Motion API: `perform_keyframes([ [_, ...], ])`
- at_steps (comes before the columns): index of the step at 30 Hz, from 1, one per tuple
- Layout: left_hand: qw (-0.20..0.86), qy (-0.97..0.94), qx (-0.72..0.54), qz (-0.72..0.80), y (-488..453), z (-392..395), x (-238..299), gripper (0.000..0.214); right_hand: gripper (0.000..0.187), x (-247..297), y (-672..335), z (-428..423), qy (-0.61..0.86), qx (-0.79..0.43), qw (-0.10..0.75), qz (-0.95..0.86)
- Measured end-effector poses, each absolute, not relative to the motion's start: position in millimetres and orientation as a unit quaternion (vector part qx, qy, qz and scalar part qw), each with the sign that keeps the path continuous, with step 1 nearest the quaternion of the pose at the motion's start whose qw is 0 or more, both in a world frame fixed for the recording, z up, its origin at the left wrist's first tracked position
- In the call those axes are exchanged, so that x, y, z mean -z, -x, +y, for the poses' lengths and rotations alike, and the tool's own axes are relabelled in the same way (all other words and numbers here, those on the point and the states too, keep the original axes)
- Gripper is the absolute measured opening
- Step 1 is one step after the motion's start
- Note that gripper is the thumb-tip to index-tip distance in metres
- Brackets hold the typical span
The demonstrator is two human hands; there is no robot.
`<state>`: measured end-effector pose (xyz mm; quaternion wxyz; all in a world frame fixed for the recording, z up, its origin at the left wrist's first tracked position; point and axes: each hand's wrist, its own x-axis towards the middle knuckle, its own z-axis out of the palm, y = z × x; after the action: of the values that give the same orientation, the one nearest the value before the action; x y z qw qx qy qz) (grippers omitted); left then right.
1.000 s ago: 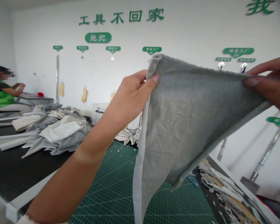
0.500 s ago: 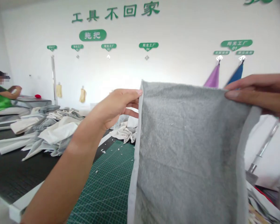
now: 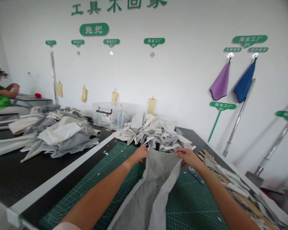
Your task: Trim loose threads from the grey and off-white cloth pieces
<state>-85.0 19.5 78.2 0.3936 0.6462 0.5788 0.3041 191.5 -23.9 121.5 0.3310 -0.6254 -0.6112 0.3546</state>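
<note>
A grey fleece cloth with pale bound edges (image 3: 148, 195) hangs in a narrow fold over the green cutting mat (image 3: 194, 204). My left hand (image 3: 141, 154) pinches its top left corner. My right hand (image 3: 188, 156) grips the opposite top corner. Both hands are close to a heap of grey and off-white cloth pieces (image 3: 156, 132) just beyond the mat. A small tool with a blue handle (image 3: 195, 176) lies on the mat near my right hand, its exact kind too blurred to tell.
A long black table carries a large grey and white cloth heap (image 3: 60, 134) on the left. A clear plastic box (image 3: 110, 115) stands behind it. Cut strips (image 3: 232, 182) lie along the right. A seated person in a green vest (image 3: 0, 92) is at far left.
The cloth has dropped from high in front of me down to the mat. Both hands have moved down and forward with it, and the fabric now hangs folded narrower.
</note>
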Motion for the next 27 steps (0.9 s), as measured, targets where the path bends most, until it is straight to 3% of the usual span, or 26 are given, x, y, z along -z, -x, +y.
perform_keyframes([
  [5, 0.254, -0.692, -0.267, 0.621, 72.6, 13.8, -43.6, 0.031, 0.040, -52.4, -198.3, -17.2, 0.728, -0.290, 0.353, -0.511],
  [7, 0.173, -0.723, -0.266, 0.614, 66.7, 6.8, -38.3, 0.033, 0.043, -42.6, -196.2, -29.1, 0.753, -0.181, 0.324, -0.544],
  [11, -0.030, -0.802, -0.221, 0.555, 56.9, -7.2, -30.0, 0.036, 0.025, -45.9, -170.4, -71.9, 0.681, 0.087, 0.296, -0.664],
  [19, -0.108, -0.894, -0.138, 0.413, 57.1, -10.1, -17.1, 0.027, 0.018, -49.5, -113.7, -142.5, 0.516, -0.026, 0.196, -0.833],
  [27, -0.113, -0.843, -0.112, 0.514, 77.0, -28.7, -21.1, 0.032, 0.032, -46.6, -154.7, -153.0, 0.530, 0.002, 0.151, -0.834],
])
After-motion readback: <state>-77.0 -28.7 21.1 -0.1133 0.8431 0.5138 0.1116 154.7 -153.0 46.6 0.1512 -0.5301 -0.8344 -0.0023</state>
